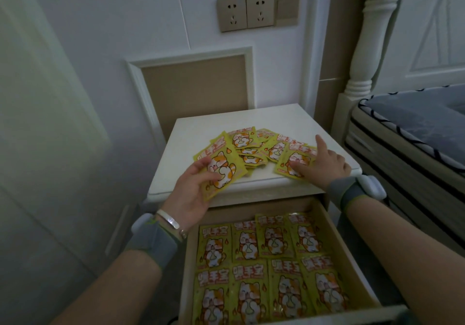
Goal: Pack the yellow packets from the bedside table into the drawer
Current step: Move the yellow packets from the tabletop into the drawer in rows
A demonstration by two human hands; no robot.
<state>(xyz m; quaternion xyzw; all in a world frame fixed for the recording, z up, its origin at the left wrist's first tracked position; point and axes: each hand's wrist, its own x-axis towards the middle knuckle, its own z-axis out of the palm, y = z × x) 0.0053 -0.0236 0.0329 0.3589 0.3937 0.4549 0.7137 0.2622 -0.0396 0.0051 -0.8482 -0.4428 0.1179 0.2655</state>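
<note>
Yellow cat-print packet (221, 171) is pinched in our left hand (191, 193) above the open drawer (357, 256), while our right hand (319, 163) fingers press, spread apart, on another packet (297, 158) on the tabletop (191, 133).

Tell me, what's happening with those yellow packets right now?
Left hand grips one packet at the table's front edge. Right hand presses another packet on the bedside table. Drawer open, already lined with packets. Nothing in the way.
</note>
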